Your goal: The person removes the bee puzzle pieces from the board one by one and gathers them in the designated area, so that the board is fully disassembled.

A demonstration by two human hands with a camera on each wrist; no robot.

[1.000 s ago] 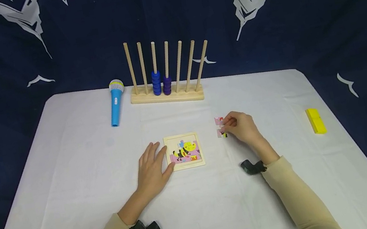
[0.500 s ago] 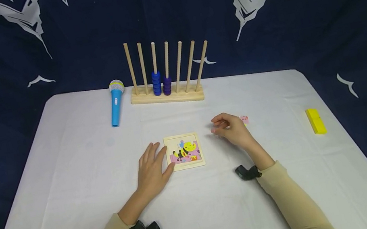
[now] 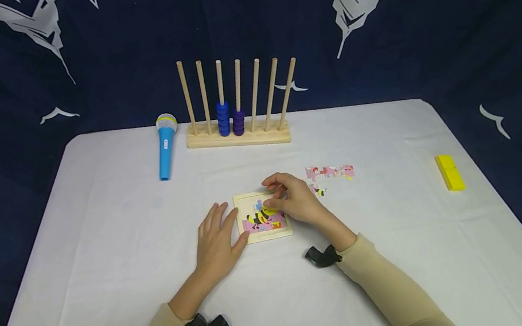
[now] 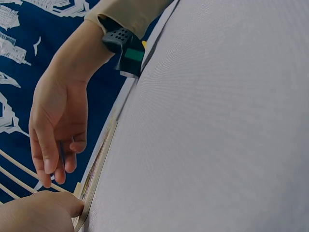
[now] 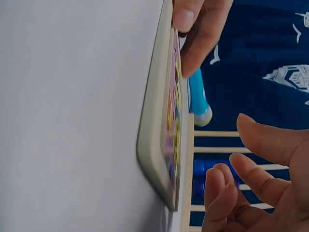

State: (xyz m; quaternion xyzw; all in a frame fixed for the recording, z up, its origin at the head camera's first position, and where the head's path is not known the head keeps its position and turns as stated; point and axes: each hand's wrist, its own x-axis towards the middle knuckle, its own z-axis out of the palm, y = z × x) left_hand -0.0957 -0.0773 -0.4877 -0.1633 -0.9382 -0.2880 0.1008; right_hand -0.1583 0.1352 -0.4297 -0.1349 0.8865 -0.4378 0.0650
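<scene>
A square wooden puzzle tray (image 3: 266, 236) with a bee picture lies at the centre of the table in the head view. My left hand (image 3: 217, 243) rests at its left side, thumb and fingers spread along the rim. Over the tray's upper right corner is my right hand (image 3: 295, 200), hiding part of the picture. The right wrist view shows that hand's thumb (image 5: 265, 142) and fingers apart, with nothing visible between them, beside the raised tray edge (image 5: 153, 140). Several loose puzzle pieces (image 3: 329, 172) lie right of the tray, one bee piece (image 3: 319, 190) below the others.
A wooden peg stand (image 3: 238, 140) with blue and purple rings stands at the back. Left of it lies a blue toy microphone (image 3: 164, 151). A yellow block (image 3: 450, 173) sits near the right edge of the white-covered table (image 3: 109, 224).
My right hand has moved left from the loose pieces to over the tray, uncovering the row of pieces. My left hand has stayed at the tray's left side.
</scene>
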